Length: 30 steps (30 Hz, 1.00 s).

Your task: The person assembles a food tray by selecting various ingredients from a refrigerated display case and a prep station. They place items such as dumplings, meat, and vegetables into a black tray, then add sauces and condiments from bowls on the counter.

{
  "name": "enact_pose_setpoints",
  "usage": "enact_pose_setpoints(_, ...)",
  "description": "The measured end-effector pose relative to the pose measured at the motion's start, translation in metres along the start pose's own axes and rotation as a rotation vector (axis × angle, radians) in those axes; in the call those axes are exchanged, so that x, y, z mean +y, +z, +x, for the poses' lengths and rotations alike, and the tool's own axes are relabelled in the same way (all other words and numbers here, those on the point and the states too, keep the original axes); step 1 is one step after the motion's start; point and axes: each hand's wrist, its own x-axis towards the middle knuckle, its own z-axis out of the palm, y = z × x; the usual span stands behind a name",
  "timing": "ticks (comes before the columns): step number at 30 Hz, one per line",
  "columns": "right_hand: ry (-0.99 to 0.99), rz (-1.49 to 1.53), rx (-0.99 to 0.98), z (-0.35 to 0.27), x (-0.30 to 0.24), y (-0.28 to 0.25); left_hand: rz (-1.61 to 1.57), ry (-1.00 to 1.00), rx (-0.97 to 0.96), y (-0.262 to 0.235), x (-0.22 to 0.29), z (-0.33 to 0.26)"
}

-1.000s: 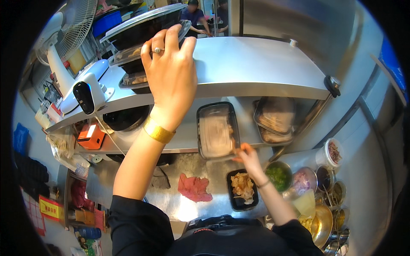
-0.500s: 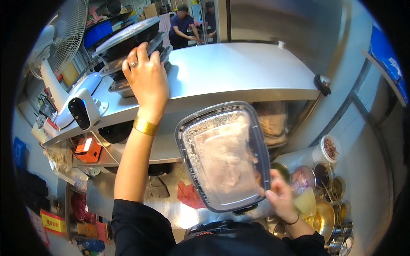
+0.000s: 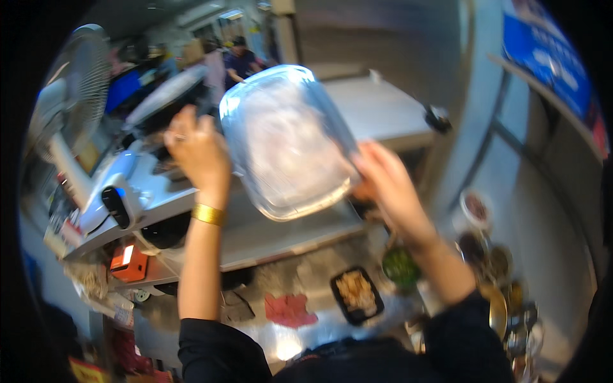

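My right hand (image 3: 386, 179) grips the lower right side of a rectangular black food container (image 3: 341, 118) with a clear lid (image 3: 287, 140). Pale contents show through the lid, and the container is held tilted up above the front of the steel counter. My left hand (image 3: 201, 150), with a ring and a gold bracelet, is closed at the side of a stack of similar lidded containers (image 3: 169, 96) at the counter's left end. The stack's upper part leans, its right side higher. Motion blur softens both hands and the stack.
A white fan (image 3: 83, 96) and a white device with a black front (image 3: 121, 201) stand at left. Below are an orange box (image 3: 129, 263), a red cloth (image 3: 290, 309), a black tray of golden chunks (image 3: 357, 295) and a green-filled bowl (image 3: 401, 268). Far back is a person (image 3: 241, 64).
My right hand has raised the lidded container up and left toward the stack, uncovering the tray of chunks below. The view has shifted. My left hand stays at the stack.
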Motion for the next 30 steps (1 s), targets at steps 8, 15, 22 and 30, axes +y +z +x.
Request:
enact_pose_setpoints(8,0.001,-0.046,-0.039,0.079,0.01,0.02,0.095,0.13,0.066,0.01,-0.018,-0.002)
enact_pose_setpoints(15,0.274,-0.737,-0.056,-0.116,0.116,-0.057,-0.397,0.103,0.276,-0.018,-0.018,-0.036)
enact_pose_setpoints(22,0.882,-0.904,0.349,-0.318,0.35,-0.118,-1.142,0.25,-0.247,-0.087,0.078,-0.189)
enact_pose_setpoints(30,0.937,-0.193,0.723,-0.382,0.332,-0.096,-1.649,0.15,-1.086,-0.124,0.183,-0.307)
